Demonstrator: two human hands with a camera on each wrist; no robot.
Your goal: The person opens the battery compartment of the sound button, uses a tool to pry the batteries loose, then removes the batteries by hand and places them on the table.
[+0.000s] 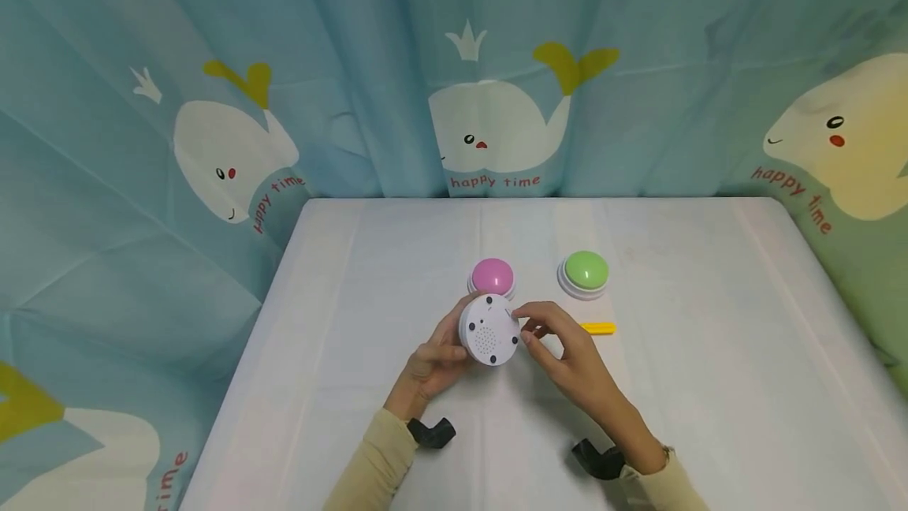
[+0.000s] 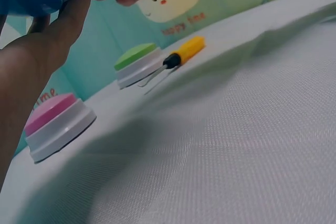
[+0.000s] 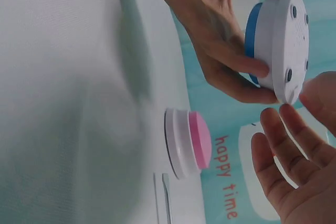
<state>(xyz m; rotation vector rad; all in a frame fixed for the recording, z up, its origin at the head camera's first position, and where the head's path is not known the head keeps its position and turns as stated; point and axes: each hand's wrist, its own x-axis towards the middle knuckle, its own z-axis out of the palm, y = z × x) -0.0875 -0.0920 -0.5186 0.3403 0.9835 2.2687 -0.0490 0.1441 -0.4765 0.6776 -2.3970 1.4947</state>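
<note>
My left hand point(image 1: 441, 357) grips a round white push button point(image 1: 489, 330) by its side, thumb on one edge and fingers on the other. The button's underside faces up, with dark round feet and a patch of small holes; its blue dome point(image 3: 252, 45) points away beneath. At the button's right edge is my right hand point(image 1: 567, 353), index fingertip and thumb right at the rim. In the right wrist view its other fingers point(image 3: 286, 140) are spread and loosely straight, with nothing between them.
Behind the held button stands a pink push button point(image 1: 493, 276) on the white table point(image 1: 383, 274). A green push button point(image 1: 586, 270) is right of it. Near that lies a thin metal tool with a yellow handle point(image 2: 190, 49). A whale-printed curtain point(image 1: 369, 101) hangs around the table.
</note>
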